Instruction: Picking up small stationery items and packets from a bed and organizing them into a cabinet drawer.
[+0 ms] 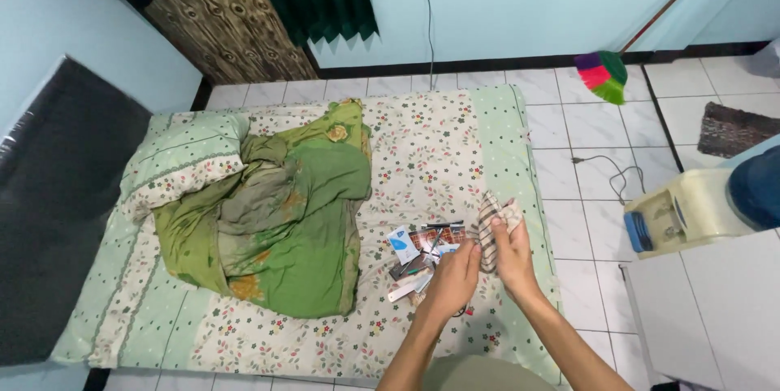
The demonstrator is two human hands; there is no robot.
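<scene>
My right hand (512, 254) grips a small striped cloth pouch (490, 224) and holds it above the mattress (439, 147). My left hand (453, 276) reaches in beside it, fingers touching the pouch's lower edge. Just left of both hands, a pile of small items (422, 254) lies on the floral sheet: cards, packets, a pen and a white tube. My left hand partly covers the pile.
A crumpled green blanket (284, 212) and a floral pillow (183, 159) lie on the mattress's left half. A white water dispenser (691, 208) stands at the right. A coloured broom (603, 74) leans on the wall, with a cable (613, 176) on the tiled floor.
</scene>
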